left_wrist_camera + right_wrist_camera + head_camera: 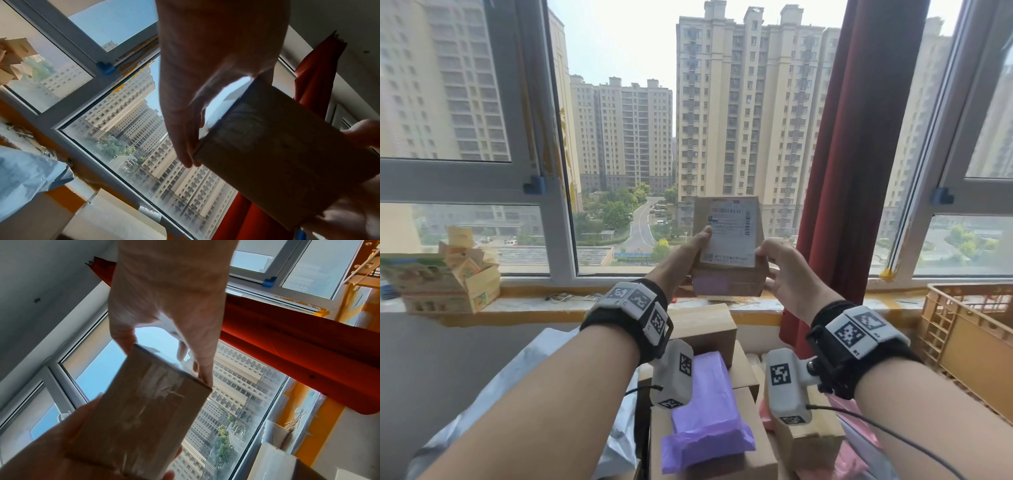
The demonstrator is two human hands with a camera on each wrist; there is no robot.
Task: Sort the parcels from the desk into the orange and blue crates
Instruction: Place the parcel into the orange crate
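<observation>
A small brown cardboard parcel (727, 246) with a white shipping label is held up in front of the window, between both hands. My left hand (697, 245) grips its left side, thumb on the label. My right hand (779, 263) grips its right side, thumb at the label's corner. The left wrist view shows the parcel (287, 154) from below with my left hand (189, 139) at its edge. In the right wrist view my right hand (164, 340) straddles the parcel (139, 410). On the desk below lie several brown boxes (705, 329) and a purple poly bag (709, 411). An orange crate (962, 339) stands at the right.
A red curtain (852, 171) hangs right of the parcel. An open carton of small boxes (445, 274) sits on the windowsill at the left. A silver-grey plastic bag (524, 370) lies at the desk's left, a pink bag (856, 428) at the right.
</observation>
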